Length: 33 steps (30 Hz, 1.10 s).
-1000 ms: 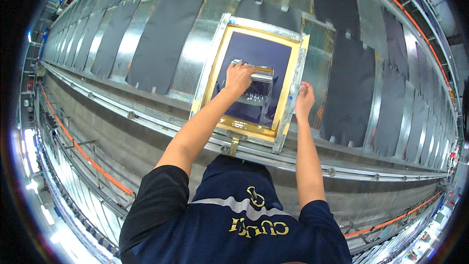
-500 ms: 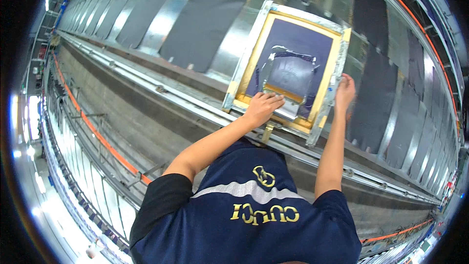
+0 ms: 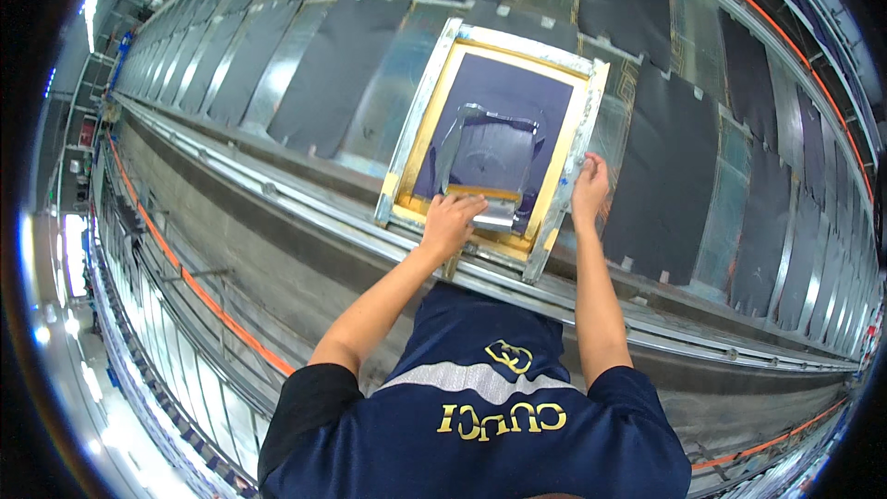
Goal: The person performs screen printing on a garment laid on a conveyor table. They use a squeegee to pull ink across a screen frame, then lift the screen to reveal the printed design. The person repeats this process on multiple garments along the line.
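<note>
A rectangular screen-printing frame [image 3: 584, 120] with pale, worn bars and yellow inner edging rests on the long table in front of me. Its dark purple mesh [image 3: 517, 83] has a glossy, darker block with shiny wet-looking edges [image 3: 534, 120] in the middle. Near the frame's close end, my left hand [image 3: 451, 224] is closed on a squeegee [image 3: 499, 213] with a metallic and amber-coloured body, lying across the mesh. My right hand [image 3: 589, 192] is at the frame's right bar, fingers curled over its outer edge. The print surface under the frame is hidden.
Dark fabric panels [image 3: 661, 176] lie in rows along the shiny table [image 3: 370, 134], held by small tape pieces. A metal rail [image 3: 277, 192] runs along the near edge. Beyond the aisle on the left runs an orange pipe or cable [image 3: 199, 291].
The view has shifted, so the frame and both hands appear farther left and slightly lower. Both hands keep their holds, and the squeegee stays at the frame's near end.
</note>
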{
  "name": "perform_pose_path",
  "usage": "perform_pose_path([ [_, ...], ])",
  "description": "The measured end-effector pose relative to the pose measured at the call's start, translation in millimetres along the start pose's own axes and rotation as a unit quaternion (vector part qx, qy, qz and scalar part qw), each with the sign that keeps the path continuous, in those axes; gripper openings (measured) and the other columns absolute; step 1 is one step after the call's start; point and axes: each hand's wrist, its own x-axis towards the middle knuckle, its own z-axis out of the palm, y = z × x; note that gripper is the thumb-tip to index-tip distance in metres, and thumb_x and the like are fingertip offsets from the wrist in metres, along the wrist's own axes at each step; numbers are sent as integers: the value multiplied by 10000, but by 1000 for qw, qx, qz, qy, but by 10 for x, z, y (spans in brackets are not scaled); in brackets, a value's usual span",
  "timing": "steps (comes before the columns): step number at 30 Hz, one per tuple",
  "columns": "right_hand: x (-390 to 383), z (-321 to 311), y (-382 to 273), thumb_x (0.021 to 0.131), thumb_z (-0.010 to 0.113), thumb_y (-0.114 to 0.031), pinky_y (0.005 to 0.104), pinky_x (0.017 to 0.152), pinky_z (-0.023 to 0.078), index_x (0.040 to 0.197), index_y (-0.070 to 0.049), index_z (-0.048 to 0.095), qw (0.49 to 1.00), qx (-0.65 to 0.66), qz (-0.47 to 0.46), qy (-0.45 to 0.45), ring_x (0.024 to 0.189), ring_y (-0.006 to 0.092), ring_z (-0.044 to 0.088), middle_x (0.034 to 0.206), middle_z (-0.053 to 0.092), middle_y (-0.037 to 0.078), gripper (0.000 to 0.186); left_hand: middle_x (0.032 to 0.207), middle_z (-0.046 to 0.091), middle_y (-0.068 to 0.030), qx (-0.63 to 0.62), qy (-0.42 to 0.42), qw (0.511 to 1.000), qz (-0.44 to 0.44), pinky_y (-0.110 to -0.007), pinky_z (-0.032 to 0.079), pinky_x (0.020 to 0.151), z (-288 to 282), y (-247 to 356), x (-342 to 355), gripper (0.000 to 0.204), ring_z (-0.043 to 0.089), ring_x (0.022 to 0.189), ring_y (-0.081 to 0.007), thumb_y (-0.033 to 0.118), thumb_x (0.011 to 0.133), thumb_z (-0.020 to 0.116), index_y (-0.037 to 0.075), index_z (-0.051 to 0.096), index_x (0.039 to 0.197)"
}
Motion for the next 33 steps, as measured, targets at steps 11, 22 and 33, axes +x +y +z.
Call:
perform_pose_path([
  [11,-68,409,-37,1051,549,-190,457,858,510,1149,-71,696,998,-57,12,7,934,395,695,1023,728,208,213,1361,693,56,4,25,997,74,-447,446,1052,-66,-531,-505,608,632,1222,-229,31,688,746,229,721,1263],
  [22,-65,391,-121,1058,559,-212,389,635,434,1139,-95,708,999,-39,22,29,625,197,518,699,565,119,206,1014,785,-3,27,98,993,53,-413,506,779,-121,-920,1729,402,679,905,-256,-7,709,719,218,812,1029],
  [33,-67,419,-97,1058,565,-208,393,671,460,1150,-88,705,998,-42,-11,53,654,213,557,753,636,120,206,1115,767,70,37,94,990,97,-365,427,744,-97,-697,435,379,638,893,-180,-6,715,741,224,792,1012],
])
